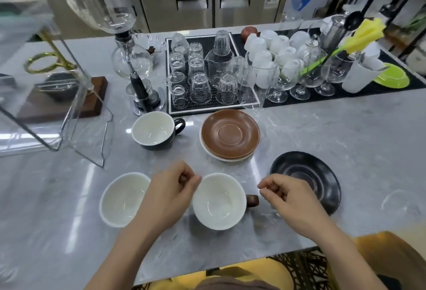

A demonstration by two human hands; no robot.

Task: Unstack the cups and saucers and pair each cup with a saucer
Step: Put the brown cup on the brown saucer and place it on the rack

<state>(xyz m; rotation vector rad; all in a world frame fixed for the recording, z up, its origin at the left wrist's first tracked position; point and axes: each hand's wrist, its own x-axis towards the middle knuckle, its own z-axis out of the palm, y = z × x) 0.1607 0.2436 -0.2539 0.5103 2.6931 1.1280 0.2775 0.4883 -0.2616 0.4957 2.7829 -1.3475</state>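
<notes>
Both bare forearms reached in from the bottom edge, angled up and toward each other. Left hand (169, 189) was back-up, fingers curled under, thumb and forefinger tips pinched on something small and brown; couldn't tell what. Right hand (289, 194) was also back-up, fingers loosely curled, tips pointing left, nothing visible in it. Hands were level with each other and apart. Wrists were roughly straight, no sleeves showing on either forearm.
</notes>
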